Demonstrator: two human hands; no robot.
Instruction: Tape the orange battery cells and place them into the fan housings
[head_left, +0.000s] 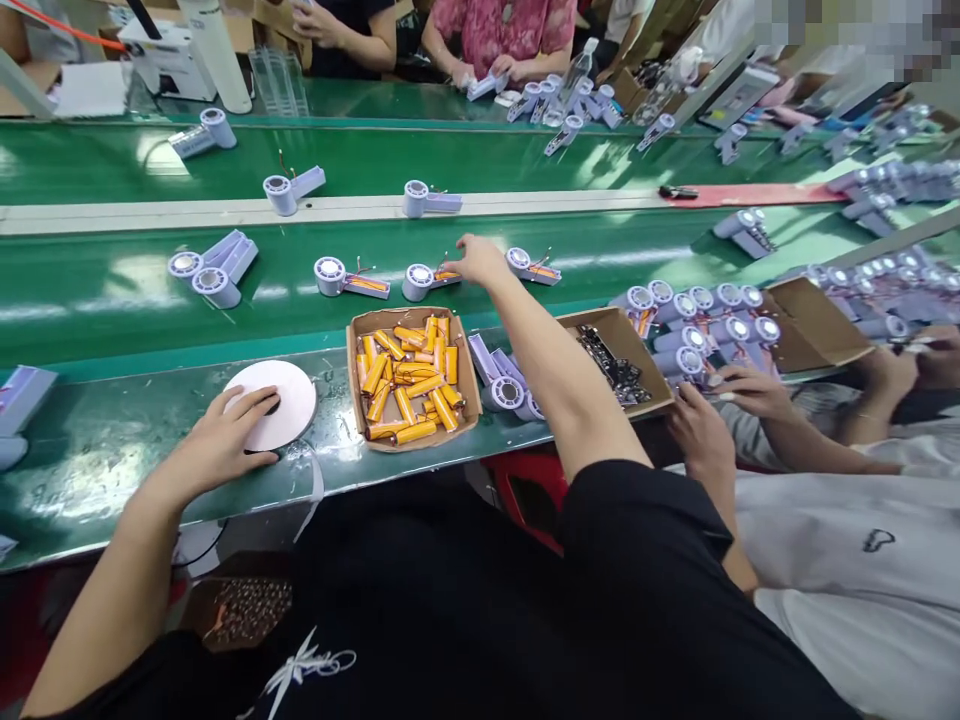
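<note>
Nearest the camera: the person's black top fills the bottom of the view, with a white bow on it, and both bare arms reach out from it over the surface (90, 470).
Left hand: the left hand (221, 440) lies palm down, fingers loosely spread, with its fingertips on the near edge of a white tape roll (281, 395) that lies flat on the near strip of the green surface.
Right hand: the right hand (476, 262) is stretched well out over the conveyor belt (112, 300), fingers drawn together at the handle end of a lilac handheld fan (426, 280); I cannot tell whether it is actually pinching it.
The fan: it lies on its side on the belt, round head to the left, with an orange battery showing in its open handle, between two others of the same kind.
Battery box: an open cardboard box (356, 385) of orange cylindrical batteries sits just right of the tape roll, under the line of the right forearm.
Fan parts nearby: a few lilac handle shells (499, 375) lie just right of that box.
Second box: a cardboard box of small dark parts (645, 375) stands further right.
Neighbour on the right: a person in a white top has two hands (739, 392) at a cluster of fan heads (697, 325).
Far side: more fans lie along the far belt, and other people's hands (480, 70) work across it.
</note>
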